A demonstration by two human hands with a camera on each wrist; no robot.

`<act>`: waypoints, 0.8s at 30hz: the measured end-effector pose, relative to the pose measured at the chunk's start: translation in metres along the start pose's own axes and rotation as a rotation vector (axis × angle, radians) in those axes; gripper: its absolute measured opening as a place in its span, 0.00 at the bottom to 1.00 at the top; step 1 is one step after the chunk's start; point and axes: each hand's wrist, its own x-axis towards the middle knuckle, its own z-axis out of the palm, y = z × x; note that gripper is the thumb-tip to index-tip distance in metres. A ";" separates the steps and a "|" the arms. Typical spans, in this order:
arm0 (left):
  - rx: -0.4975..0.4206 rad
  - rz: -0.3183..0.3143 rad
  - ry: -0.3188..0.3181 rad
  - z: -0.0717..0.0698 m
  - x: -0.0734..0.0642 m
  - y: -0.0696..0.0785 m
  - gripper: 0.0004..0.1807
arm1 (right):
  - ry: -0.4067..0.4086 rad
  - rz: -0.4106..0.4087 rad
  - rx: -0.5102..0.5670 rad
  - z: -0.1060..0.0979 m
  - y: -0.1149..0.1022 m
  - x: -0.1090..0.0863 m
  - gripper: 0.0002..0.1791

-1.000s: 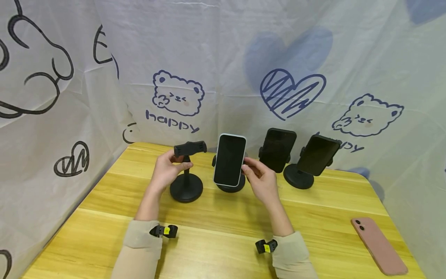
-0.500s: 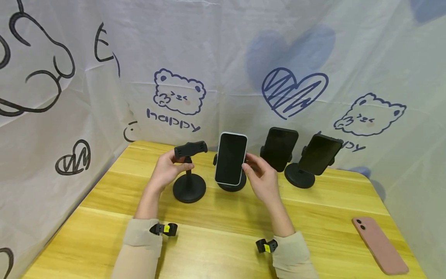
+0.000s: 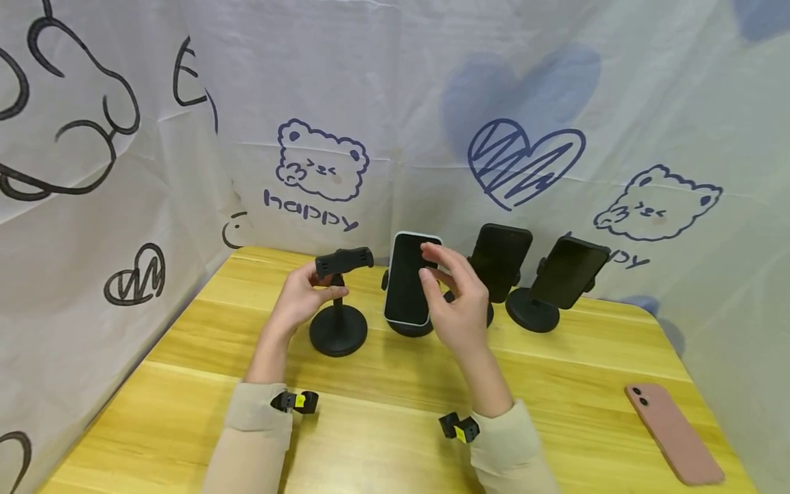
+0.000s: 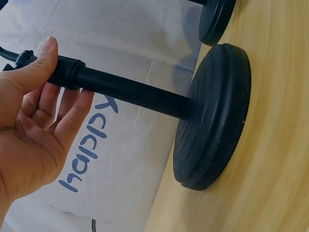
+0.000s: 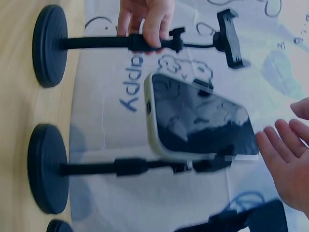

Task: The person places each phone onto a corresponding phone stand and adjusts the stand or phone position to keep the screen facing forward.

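Observation:
My left hand point(image 3: 300, 296) pinches the upper stem of a black phone stand point(image 3: 338, 333) between thumb and fingers. This stand's clamp point(image 3: 343, 261) carries no phone, and its round base is on the table. In the left wrist view the thumb lies along the collar at the top of the pole point(image 4: 135, 93). Right beside it, a white-edged phone point(image 3: 404, 288) sits in the clamp of a second stand point(image 5: 47, 168). My right hand point(image 3: 461, 302), fingers loosely bent and holding nothing, overlaps that phone's right edge in the head view.
Two more black stands hold dark phones, one phone point(image 3: 501, 262) partly behind my right hand and another phone point(image 3: 569, 272) further right. A pink phone point(image 3: 674, 433) lies face down at the right front of the wooden table point(image 3: 382, 418). A printed white cloth point(image 3: 420, 103) hangs close behind.
My right hand has let go of the white-edged phone's right side and moved up and in front of it. The left hand keeps its hold; its stand shifted slightly right.

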 end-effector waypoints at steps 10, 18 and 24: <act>0.009 0.026 0.002 -0.001 -0.001 0.000 0.13 | -0.187 0.002 -0.022 0.041 0.001 0.016 0.19; 0.008 0.031 0.005 -0.001 0.000 0.000 0.14 | -0.247 0.008 -0.023 0.056 0.004 0.022 0.18; -0.011 0.020 -0.001 -0.001 0.000 -0.002 0.15 | -0.245 0.013 -0.079 0.060 0.004 0.021 0.17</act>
